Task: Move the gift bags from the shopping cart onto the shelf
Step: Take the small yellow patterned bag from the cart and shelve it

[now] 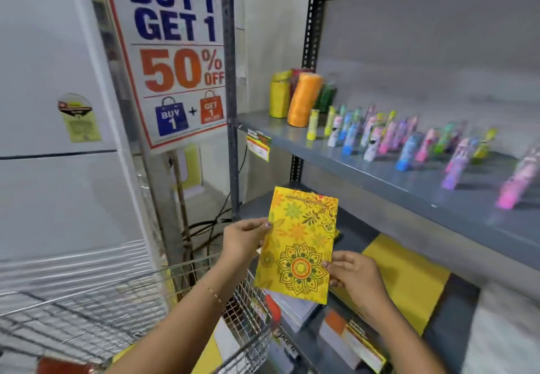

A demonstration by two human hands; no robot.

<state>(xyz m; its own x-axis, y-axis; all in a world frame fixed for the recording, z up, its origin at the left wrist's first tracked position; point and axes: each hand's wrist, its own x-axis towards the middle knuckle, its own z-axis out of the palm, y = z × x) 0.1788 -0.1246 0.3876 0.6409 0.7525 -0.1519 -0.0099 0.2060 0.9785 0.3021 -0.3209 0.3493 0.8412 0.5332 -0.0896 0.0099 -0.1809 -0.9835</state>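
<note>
- Hands: left hand (244, 238) pinches the yellow gift bag (298, 246) at its left edge; right hand (355, 276) pinches its lower right edge.
- Bag held flat between shopping cart (248, 300) and shelf (380, 175).

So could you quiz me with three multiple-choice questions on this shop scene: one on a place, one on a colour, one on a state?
1. Where is the gift bag?
A. in the cart
B. in the air before the shelf
C. lying on the top shelf

2. Its main colour?
A. yellow
B. blue
C. white

3. How is it held?
A. left hand only
B. both hands
C. not held

Answers:
1 B: it is up between the cart and the shelf.
2 A: yellow with floral print.
3 B: the left hand and right hand each pinch an edge.
</note>
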